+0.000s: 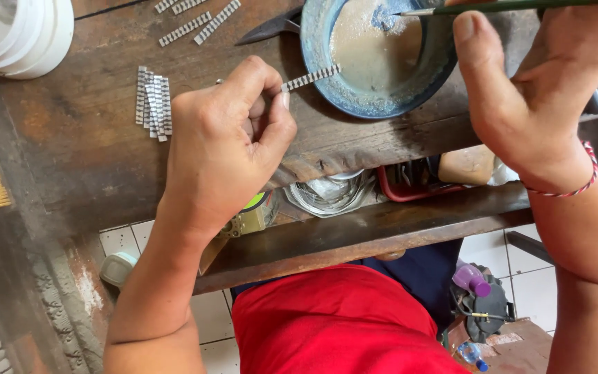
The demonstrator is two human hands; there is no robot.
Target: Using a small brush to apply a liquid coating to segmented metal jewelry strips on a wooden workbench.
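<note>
My left hand [226, 142] pinches a short silver beaded strip [311, 77] between thumb and forefinger, its free end reaching over the rim of a blue bowl [327, 76] of beige paste. My right hand [520, 83] grips a thin dark green brush [513, 6] that lies across the top of the bowl, its tip in a bluish patch of the paste. Both hands hover above a worn wooden bench [70, 145].
A small pile of silver strips [153, 104] lies left of my left hand, and more strips [198, 21] sit at the back. A white bowl stack [19, 34] is at top left. A shelf below holds a red tray [410, 190] and jars.
</note>
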